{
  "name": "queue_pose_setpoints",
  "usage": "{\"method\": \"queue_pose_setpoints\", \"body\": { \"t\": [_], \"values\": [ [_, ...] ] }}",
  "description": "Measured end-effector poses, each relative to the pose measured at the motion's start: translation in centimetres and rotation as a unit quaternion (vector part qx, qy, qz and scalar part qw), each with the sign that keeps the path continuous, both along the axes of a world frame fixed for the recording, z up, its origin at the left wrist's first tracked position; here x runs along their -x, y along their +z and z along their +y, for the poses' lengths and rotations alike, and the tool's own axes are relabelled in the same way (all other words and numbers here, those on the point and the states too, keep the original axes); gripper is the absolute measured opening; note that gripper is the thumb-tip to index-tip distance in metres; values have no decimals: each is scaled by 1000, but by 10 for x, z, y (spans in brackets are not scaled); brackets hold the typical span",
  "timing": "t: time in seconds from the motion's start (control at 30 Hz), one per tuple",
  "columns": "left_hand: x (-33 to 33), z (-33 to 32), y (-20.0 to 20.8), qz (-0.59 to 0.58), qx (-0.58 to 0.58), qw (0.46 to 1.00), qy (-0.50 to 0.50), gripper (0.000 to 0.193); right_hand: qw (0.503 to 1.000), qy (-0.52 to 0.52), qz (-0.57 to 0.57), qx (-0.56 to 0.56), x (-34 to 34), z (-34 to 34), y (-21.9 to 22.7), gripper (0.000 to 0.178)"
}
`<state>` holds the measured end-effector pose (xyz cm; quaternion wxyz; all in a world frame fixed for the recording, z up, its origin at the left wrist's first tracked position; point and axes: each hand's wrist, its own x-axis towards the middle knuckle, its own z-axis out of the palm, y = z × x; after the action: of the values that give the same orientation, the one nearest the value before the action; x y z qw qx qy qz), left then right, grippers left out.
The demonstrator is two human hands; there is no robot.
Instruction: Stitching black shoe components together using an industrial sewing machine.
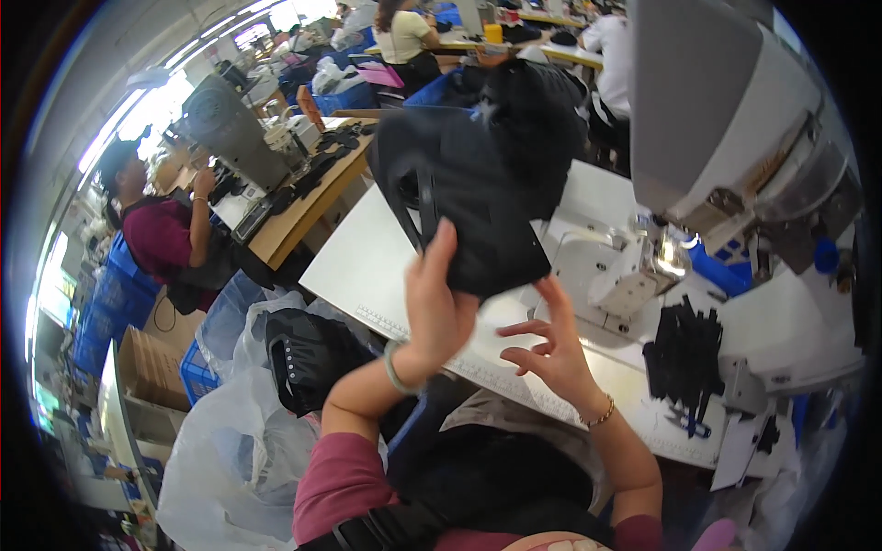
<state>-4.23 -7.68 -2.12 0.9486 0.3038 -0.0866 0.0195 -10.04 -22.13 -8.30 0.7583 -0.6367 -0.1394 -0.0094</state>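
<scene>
My left hand (437,308) is closed on a black cap (478,207), thumb on its near face and the other fingers behind it. The cap is held up over the white sewing table (358,266), and a narrow strap or slit shows on its left part. My right hand (551,349) is just below the cap's lower right corner. Its index fingertip is at that edge, touching or nearly so, while the other fingers are spread with nothing in them. Behind the held cap is a dark heap of black caps or cloth (537,115), partly hidden.
A grey sewing machine (726,119) stands at the right, its metal arm (634,266) over the table. Black strips (684,354) lie beside it. At left, a black cap (317,358) rests on clear plastic bags (230,459). A co-worker (165,230) sits at another machine (234,129).
</scene>
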Motion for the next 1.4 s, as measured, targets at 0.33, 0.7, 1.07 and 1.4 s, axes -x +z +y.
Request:
{"method": "queue_pose_setpoints", "body": {
  "t": [0.33,0.7,1.07,1.4],
  "values": [
    [-8,-39,-19,-208,-572,772,-185,29,988,-52,123,-73,7,-52,16,18],
    [-42,-133,0,-173,-446,877,-28,22,959,-263,3,-102,1,-82,32,24],
    [-71,-143,-10,-207,-413,876,-141,21,961,-254,-55,-94,-9,-89,11,15],
    [-71,-140,-6,-189,-420,872,-165,20,960,-265,-71,-52,-10,-87,7,15]
  ]
}}
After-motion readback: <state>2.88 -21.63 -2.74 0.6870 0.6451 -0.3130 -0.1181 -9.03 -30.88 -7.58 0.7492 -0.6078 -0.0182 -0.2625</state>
